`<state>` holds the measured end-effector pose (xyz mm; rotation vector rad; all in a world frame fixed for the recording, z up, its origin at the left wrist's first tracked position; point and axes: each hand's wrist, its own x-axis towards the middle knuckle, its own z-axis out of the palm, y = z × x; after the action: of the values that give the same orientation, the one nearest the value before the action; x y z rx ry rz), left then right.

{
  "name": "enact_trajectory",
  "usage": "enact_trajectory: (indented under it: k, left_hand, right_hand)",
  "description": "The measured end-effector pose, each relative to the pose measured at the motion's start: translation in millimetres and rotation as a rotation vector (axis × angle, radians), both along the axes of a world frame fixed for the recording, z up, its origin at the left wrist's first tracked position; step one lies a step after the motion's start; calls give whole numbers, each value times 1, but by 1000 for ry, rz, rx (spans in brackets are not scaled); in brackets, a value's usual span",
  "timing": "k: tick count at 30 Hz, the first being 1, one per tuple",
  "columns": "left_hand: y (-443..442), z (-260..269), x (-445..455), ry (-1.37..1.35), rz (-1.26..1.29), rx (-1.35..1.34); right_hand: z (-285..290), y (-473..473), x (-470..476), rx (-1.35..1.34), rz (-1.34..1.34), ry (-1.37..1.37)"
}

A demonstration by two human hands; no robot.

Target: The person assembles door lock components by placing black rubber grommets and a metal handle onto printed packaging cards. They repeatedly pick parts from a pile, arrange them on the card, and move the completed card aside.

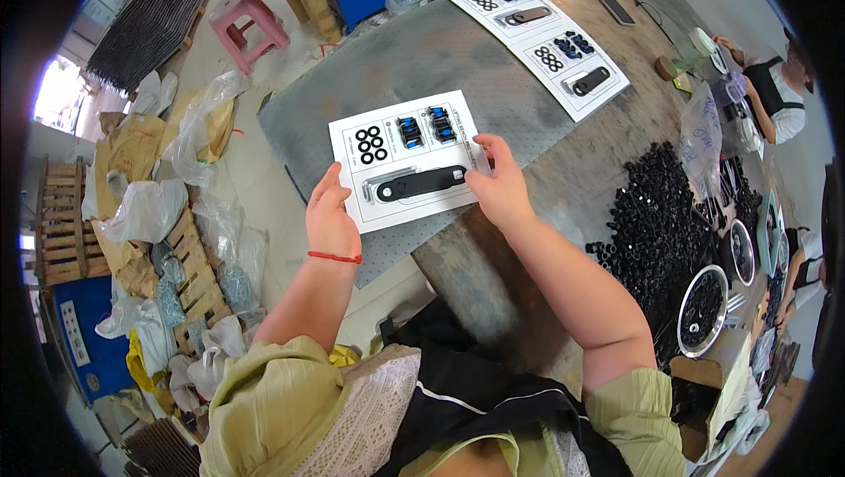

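Note:
A white printed hardware card [356, 210] is held up between my two hands, above a perforated dark mat. Black rings, black bolts with blue bands, a black flat tool and bent metal hex keys sit on its face. My left hand [330, 210], with a red cord at the wrist, supports the card's left edge. At the right edge, my right hand [498, 180] pinches the card between thumb and fingers. Farther back on the mat [396, 81] lies a white sheet [518, 48] bearing similar rings, bolts and tools in two panels.
Right of me, the table holds a large heap of small black parts [653, 233] and round metal trays [703, 312]. A phone [611, 5] lies at the back. Co-workers [779, 91] are at the far right. A pink stool [244, 25], plastic bags and wooden pallets [191, 266] stand or lie left.

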<state>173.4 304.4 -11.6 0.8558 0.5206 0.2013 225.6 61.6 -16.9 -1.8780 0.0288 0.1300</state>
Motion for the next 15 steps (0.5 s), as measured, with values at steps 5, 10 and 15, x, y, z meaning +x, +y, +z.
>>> enact_trajectory:
  k: [5,10,15]
  left_hand:
    - [18,-18,-7,8,-209,284]
    - [51,0,-9,4,-574,1587]
    - [62,7,0,49,-857,1913]
  right_hand:
    - [0,2,14,-168,72,-128]
    - [2,-18,-10,-264,39,-348]
    - [6,-47,-72,-394,50,-468]
